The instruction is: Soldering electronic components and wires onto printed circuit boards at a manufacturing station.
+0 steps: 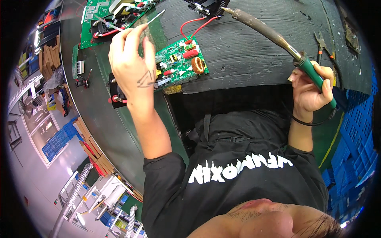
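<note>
Left hand (131,59): raised over the near edge of the bench, fingers pinched on a thin strand of solder wire (152,19) that runs up and to the right from the fingertips.
Right hand (311,89): clenched round the green grip of the soldering iron (274,35); the dark barrel slants up and left, tip in the air, well apart from any board.
Circuit board (180,63): green, lying flat on the dark bench (254,51) just right of the left hand; carries a copper-wound coil, red parts and two red leads running to a black part at the top edge.
Second board (99,20): green, farther off at upper left, beyond the left hand.
Pliers (323,45): orange-handled, lying on the bench right of the iron, untouched.
Step in hand: by appearance, between joints; wire and iron both lifted clear of the near board.
Next move calls for: bringing tip and wire end together on one joint, wire held steady, the hot barrel kept off the red leads.
</note>
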A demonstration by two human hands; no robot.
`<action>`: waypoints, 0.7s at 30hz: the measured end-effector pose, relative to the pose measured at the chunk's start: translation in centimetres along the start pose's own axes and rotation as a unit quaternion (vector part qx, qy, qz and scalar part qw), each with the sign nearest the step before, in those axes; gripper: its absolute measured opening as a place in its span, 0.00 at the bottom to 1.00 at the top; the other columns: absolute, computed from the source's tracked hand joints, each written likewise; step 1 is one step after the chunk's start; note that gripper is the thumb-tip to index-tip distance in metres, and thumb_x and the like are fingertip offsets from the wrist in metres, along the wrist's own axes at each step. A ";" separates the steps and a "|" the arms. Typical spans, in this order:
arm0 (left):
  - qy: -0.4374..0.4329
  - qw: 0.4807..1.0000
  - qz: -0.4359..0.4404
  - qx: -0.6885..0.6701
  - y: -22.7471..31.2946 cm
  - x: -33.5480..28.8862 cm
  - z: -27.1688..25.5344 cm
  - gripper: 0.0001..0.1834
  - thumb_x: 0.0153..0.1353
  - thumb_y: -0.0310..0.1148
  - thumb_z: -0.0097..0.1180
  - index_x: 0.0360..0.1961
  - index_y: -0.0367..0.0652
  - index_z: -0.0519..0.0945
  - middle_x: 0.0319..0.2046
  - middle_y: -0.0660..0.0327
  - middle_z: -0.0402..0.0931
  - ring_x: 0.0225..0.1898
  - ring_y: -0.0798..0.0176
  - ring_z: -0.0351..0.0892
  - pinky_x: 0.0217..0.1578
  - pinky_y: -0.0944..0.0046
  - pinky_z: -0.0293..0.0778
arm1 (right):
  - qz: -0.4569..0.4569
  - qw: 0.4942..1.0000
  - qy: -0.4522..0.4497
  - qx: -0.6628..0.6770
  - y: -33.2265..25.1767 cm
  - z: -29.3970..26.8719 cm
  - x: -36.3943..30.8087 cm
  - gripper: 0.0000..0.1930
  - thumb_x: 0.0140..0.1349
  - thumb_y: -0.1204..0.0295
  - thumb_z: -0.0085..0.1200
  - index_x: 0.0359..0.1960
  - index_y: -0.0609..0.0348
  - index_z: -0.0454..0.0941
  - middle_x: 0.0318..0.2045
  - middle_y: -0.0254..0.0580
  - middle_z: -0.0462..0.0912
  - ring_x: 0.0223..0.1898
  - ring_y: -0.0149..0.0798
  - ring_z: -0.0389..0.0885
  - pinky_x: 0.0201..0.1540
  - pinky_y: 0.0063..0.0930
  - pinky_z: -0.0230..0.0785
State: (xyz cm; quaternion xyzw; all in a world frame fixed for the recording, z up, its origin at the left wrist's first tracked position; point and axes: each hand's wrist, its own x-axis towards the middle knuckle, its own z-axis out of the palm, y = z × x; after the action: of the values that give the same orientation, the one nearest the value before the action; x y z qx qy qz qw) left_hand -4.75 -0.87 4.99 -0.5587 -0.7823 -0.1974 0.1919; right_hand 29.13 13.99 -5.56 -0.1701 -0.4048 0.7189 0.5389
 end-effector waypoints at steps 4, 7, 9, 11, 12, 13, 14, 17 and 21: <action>0.058 0.994 0.066 -0.063 3.2 -0.8 2.0 0.11 0.55 0.27 0.72 0.40 0.42 0.88 0.39 0.57 0.83 0.42 0.53 0.82 0.46 0.55 0.78 | -0.002 1.000 0.001 -0.005 0.1 0.0 0.0 0.23 0.73 0.57 0.41 0.52 0.65 0.77 0.37 0.72 0.86 0.24 0.51 0.85 0.25 0.35 0.79; 0.045 0.992 0.089 -0.083 5.1 -0.9 4.1 0.14 0.53 0.31 0.76 0.41 0.43 0.87 0.40 0.58 0.83 0.40 0.54 0.82 0.43 0.57 0.77 | -0.001 1.000 -0.008 0.001 0.1 0.1 0.0 0.23 0.73 0.57 0.42 0.52 0.66 0.77 0.38 0.72 0.86 0.24 0.51 0.85 0.25 0.35 0.78; 0.040 0.992 0.079 -0.086 5.9 -0.9 4.8 0.15 0.52 0.32 0.75 0.41 0.44 0.87 0.38 0.60 0.82 0.38 0.55 0.81 0.41 0.57 0.75 | -0.004 1.000 -0.018 0.006 0.1 0.0 0.1 0.22 0.73 0.57 0.42 0.52 0.66 0.77 0.38 0.72 0.86 0.25 0.51 0.85 0.25 0.34 0.78; 0.023 0.994 0.049 -0.094 6.3 -0.9 5.1 0.14 0.53 0.31 0.75 0.40 0.44 0.86 0.37 0.60 0.81 0.37 0.55 0.81 0.40 0.57 0.75 | -0.005 0.999 -0.029 0.018 0.1 0.0 0.2 0.22 0.73 0.57 0.42 0.51 0.66 0.77 0.38 0.72 0.85 0.25 0.50 0.85 0.25 0.34 0.78; 0.019 0.995 0.038 -0.090 6.4 -0.9 5.2 0.13 0.53 0.30 0.74 0.40 0.44 0.86 0.36 0.61 0.80 0.37 0.55 0.80 0.39 0.57 0.74 | -0.010 0.999 -0.033 0.005 0.1 0.0 0.2 0.22 0.73 0.57 0.41 0.51 0.66 0.77 0.38 0.72 0.85 0.25 0.50 0.84 0.25 0.34 0.78; 0.011 0.995 0.033 -0.090 6.5 -0.9 5.2 0.13 0.53 0.30 0.74 0.40 0.44 0.86 0.36 0.61 0.80 0.37 0.55 0.80 0.39 0.57 0.74 | -0.010 0.999 -0.034 0.003 0.1 0.0 0.2 0.23 0.74 0.57 0.41 0.52 0.66 0.76 0.38 0.72 0.85 0.25 0.50 0.84 0.26 0.34 0.78; 0.004 0.995 0.028 -0.092 6.5 -0.9 5.2 0.12 0.54 0.29 0.73 0.40 0.44 0.86 0.36 0.61 0.80 0.37 0.55 0.80 0.39 0.57 0.74 | -0.007 0.999 -0.032 0.012 0.2 0.0 0.2 0.23 0.74 0.57 0.41 0.52 0.66 0.76 0.38 0.71 0.85 0.25 0.50 0.84 0.26 0.34 0.78; 0.001 0.994 0.039 -0.106 6.6 -0.8 5.3 0.11 0.54 0.28 0.72 0.38 0.44 0.85 0.36 0.60 0.80 0.37 0.54 0.81 0.39 0.57 0.75 | -0.004 1.000 -0.020 0.011 0.1 0.0 0.1 0.22 0.74 0.57 0.41 0.52 0.65 0.76 0.38 0.72 0.85 0.25 0.50 0.84 0.26 0.34 0.78; 0.017 0.985 0.047 -0.164 6.7 -0.8 5.4 0.08 0.57 0.23 0.71 0.37 0.41 0.86 0.36 0.59 0.83 0.30 0.60 0.82 0.29 0.64 0.78 | -0.005 1.000 -0.025 -0.004 0.1 0.0 0.1 0.23 0.74 0.56 0.41 0.52 0.65 0.76 0.38 0.71 0.85 0.25 0.50 0.84 0.27 0.34 0.78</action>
State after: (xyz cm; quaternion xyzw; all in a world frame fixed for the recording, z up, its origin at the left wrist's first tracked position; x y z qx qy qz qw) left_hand 1.46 3.33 0.59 -0.6154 -0.7088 -0.3234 0.1199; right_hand 29.03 14.12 -5.66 -0.1521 -0.4214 0.7186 0.5319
